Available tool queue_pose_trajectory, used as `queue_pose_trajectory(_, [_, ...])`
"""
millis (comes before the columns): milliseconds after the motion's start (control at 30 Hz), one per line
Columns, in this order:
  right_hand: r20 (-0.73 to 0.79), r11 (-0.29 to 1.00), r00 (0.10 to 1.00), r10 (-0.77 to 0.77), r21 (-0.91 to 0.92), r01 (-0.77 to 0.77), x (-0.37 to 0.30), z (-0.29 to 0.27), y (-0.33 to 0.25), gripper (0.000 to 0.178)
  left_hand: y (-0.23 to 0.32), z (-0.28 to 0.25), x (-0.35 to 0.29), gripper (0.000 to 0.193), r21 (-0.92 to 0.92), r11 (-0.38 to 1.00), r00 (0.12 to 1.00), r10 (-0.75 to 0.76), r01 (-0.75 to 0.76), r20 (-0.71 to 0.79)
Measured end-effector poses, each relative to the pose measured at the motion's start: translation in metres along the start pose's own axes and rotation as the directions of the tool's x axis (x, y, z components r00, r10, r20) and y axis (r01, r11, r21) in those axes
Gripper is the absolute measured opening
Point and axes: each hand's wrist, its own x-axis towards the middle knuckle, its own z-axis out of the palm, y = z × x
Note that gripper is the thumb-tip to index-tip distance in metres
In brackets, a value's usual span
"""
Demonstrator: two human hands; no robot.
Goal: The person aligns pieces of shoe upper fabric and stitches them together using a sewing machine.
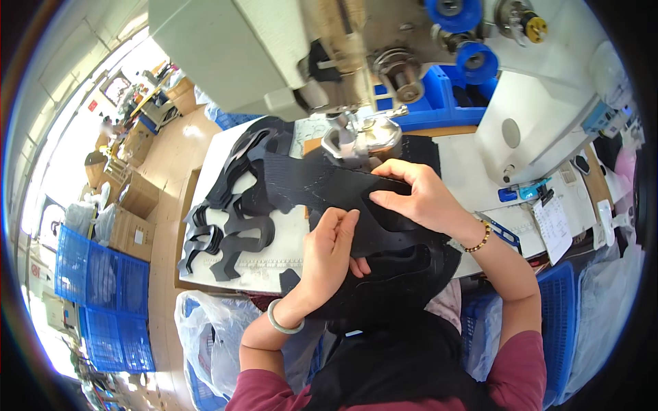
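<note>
A flat black fabric piece (312, 179), ribbed across its left part, lies under the head of a sewing machine (360, 137). My left hand (329, 246) is closed in a pinch at the near edge of this piece, with some fingertips tucked beneath it. Close to the machine's presser area, my right hand (421, 195) grips the same fabric between thumb and fingers. More dark cut-out layers hang over the table edge toward my lap. Left of the fabric rest stacks of curved black and grey cut pieces (236, 236).
Blue bins (428, 103) stand behind the machine. To the right are a blue cutter knife (504, 233), a notepad (552, 226) and a white machine housing (534, 130). A plastic-lined crate (219, 329) sits below left; blue crates (103, 267) and cardboard boxes (133, 229) line the floor.
</note>
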Motion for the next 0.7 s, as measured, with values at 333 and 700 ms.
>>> queue_pose_trajectory(333, [0.011,0.839,0.850,-0.526,-0.158,0.521,-0.005,-0.012,-0.036,0.017,0.079,-0.027,0.011,0.061,0.811,0.175,0.601,0.760,-0.558,0.249])
queue_pose_trajectory(700, [-0.373,0.643,0.667,-0.645,-0.736,0.210,-0.059,-0.008,-0.020,0.021,0.062,-0.022,0.049,0.024,0.282,0.893,0.934,0.357,-0.349,0.024])
